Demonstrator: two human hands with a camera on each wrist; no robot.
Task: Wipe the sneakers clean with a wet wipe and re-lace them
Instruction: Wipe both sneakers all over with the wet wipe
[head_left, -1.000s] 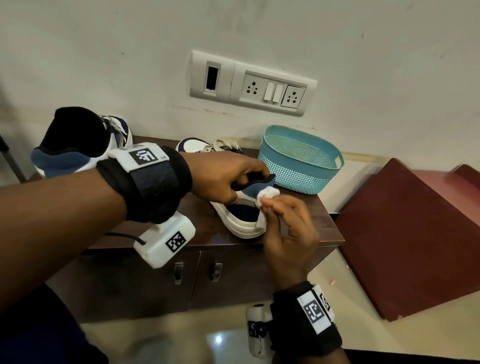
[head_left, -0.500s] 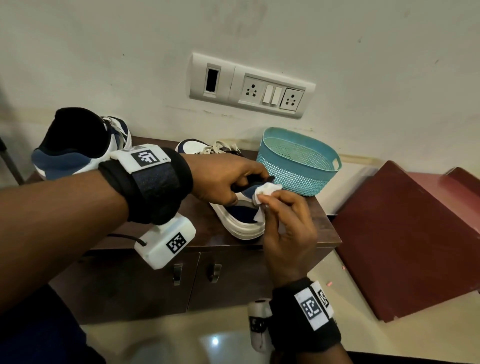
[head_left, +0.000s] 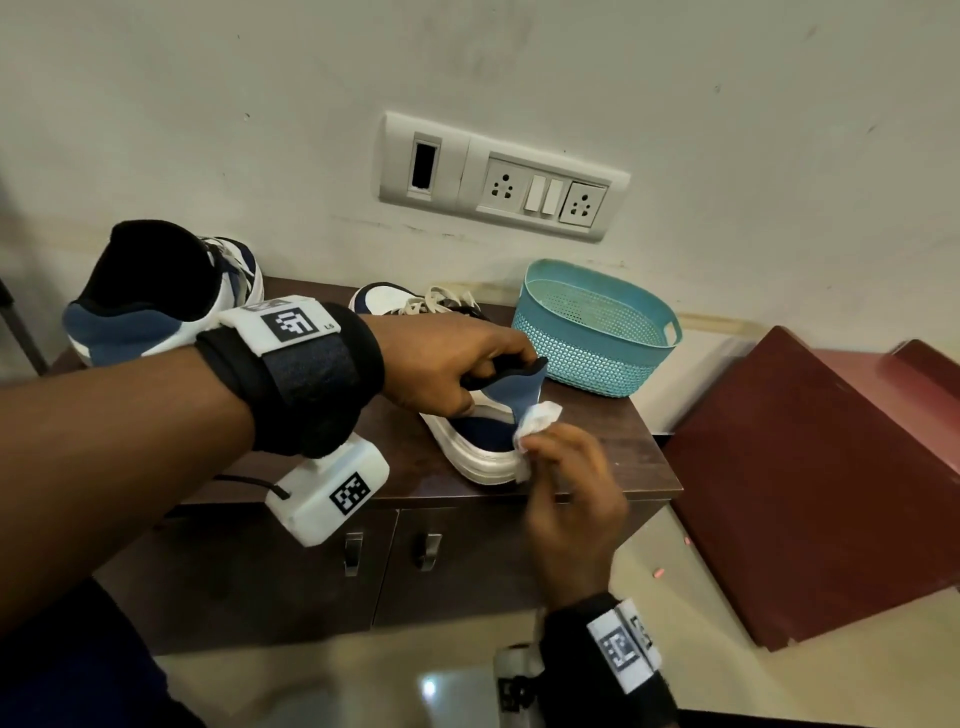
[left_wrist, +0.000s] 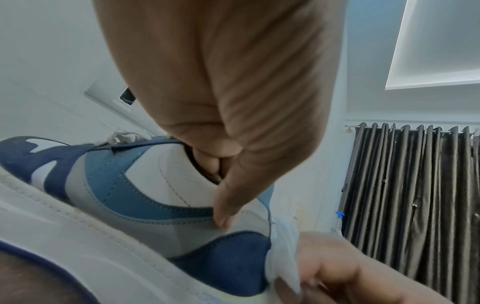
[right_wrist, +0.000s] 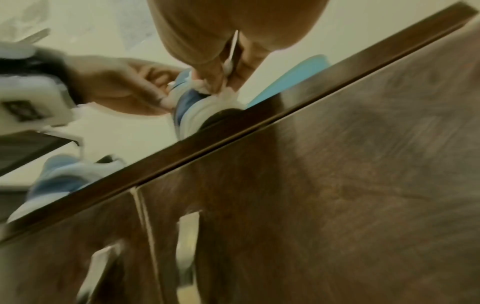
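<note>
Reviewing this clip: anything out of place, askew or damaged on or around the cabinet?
One oddity: the wall switch plate has an open black slot at its left end, as if a module is missing. Otherwise the wiped sneaker sits with its heel at the cabinet front edge, gripped by the left hand.

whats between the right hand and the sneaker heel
A crumpled white wet wipe, pinched by the right hand and pressed against the sneaker heel; head and left wrist views show it.

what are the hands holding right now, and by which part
The left hand grips the blue-and-white sneaker by its heel collar, fingers inside. The right hand pinches a crumpled white wet wipe against the heel.
</note>
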